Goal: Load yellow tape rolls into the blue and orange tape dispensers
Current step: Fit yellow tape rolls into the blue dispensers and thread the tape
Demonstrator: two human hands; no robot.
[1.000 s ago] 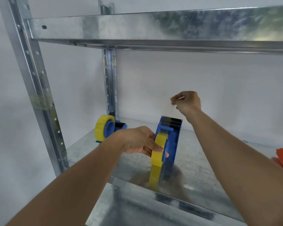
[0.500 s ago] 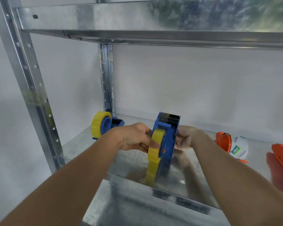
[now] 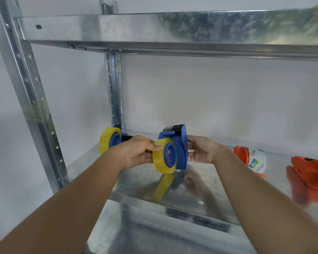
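Item: blue dispenser (image 3: 180, 147) with yellow roll (image 3: 160, 158), which we grip, left hand (image 3: 138, 153) and right hand (image 3: 200, 152) fingers curled. Right: orange dispensers (image 3: 309, 172), label unreadable.

The shelf (image 3: 92, 167) is galvanised sheet metal with a mottled, spangled finish, shiny enough to mirror what sits above it. The upright posts (image 3: 114, 92) and upper shelf beam (image 3: 154, 28) show the same bright zinc look. The blue dispenser (image 3: 180, 149) is smooth, matt-to-satin plastic; its yellow tape roll (image 3: 160, 162) is glossy and translucent. At 9 o'clock from it, a second yellow roll (image 3: 106, 140) looks equally glossy on a blue plastic hub. At 3 o'clock, two orange dispensers (image 3: 312, 173) are shiny plastic, one (image 3: 242, 154) holding a roll with a printed paper label (image 3: 256, 162). The wall behind is matt white.
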